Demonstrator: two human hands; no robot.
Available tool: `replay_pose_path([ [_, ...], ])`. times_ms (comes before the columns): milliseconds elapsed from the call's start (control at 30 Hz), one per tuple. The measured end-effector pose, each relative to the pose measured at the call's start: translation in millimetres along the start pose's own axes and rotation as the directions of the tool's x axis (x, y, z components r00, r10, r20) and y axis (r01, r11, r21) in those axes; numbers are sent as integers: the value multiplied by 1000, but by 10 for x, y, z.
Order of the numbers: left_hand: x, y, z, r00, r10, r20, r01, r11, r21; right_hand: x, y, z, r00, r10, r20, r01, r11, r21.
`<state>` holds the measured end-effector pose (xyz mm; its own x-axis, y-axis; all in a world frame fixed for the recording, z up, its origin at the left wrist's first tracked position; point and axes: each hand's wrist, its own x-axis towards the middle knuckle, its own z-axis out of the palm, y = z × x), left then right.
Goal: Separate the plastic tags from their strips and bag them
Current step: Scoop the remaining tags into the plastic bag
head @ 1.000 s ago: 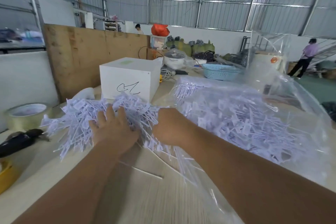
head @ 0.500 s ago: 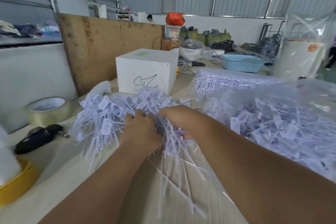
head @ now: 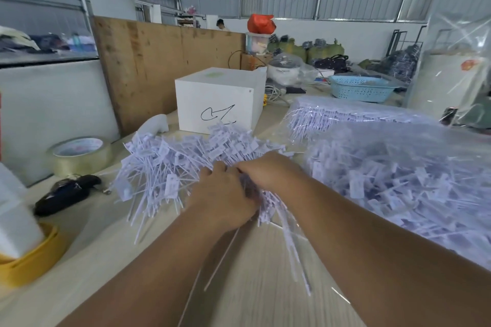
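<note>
A: Both hands are buried in the tags [head: 186, 164] here. The left hand [head: 223, 196] is curled round the gathered stems, the right hand [head: 265, 172] closed on the same bunch from the other side, knuckles nearly touching.

B: And where does the bag [head: 398, 175] lie from that grip?

A: Off to the right, just beside the right forearm. So the right hand is the nearer one for any transfer, I'd say. I can't tell where its mouth is from this view.

B: Long axis of the bunch?

A: The flat heads fan away up and to the left over the table [head: 252, 295]; the thin tails trail back toward the person, below the wrists. So it runs roughly far-left to near-right, pinched at the waist.

B: Materials?

A: Pale, stiff-looking plastic: little rectangular flags on needle-thin stems, tangled like straw. The bag is clear, crinkly film, already bulging with the same stuff. The table is smooth light wood grain.

B: Risk?

A: Loose tails slipping out of the clutch, I'd guess; a few thin strips lie on the table already.
</note>
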<state>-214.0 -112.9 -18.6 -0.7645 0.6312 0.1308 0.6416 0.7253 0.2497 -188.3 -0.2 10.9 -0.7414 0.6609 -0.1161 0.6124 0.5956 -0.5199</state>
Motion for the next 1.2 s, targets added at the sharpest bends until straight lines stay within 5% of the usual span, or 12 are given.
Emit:
replay_pose_path([
  [133,19,18,24,995,97,23,-96,994,-48,19,127,-43,988,-139,-61,139,990,-6],
  [300,-9,30,-57,999,32,-14,-34,988,-148,4,144,-23,971,-230,-59,227,972,-58],
  [433,-12,2,-103,997,-41,-64,30,986,-167,-131,207,-45,870,-429,-244,292,846,-446],
  [533,-16,-6,-107,995,-45,-86,29,984,-178,-178,211,-128,830,-484,-278,392,860,-328],
  [733,-16,-36,-127,990,-60,-127,30,974,-226,-289,72,-268,883,-466,-46,469,880,73],
  [867,-25,-37,-159,990,-54,-132,22,972,-234,-267,70,-415,876,-443,191,432,896,100],
  [967,-37,-41,-165,990,-49,-132,17,972,-233,-190,110,-450,932,-343,117,306,919,249],
  [1100,-42,-35,-159,989,-45,-139,10,970,-242,-83,138,-328,929,-369,-1,366,920,-138],
  [1200,-45,-42,-159,989,-31,-146,-3,974,-227,-15,171,-207,969,-246,11,245,958,-147],
])
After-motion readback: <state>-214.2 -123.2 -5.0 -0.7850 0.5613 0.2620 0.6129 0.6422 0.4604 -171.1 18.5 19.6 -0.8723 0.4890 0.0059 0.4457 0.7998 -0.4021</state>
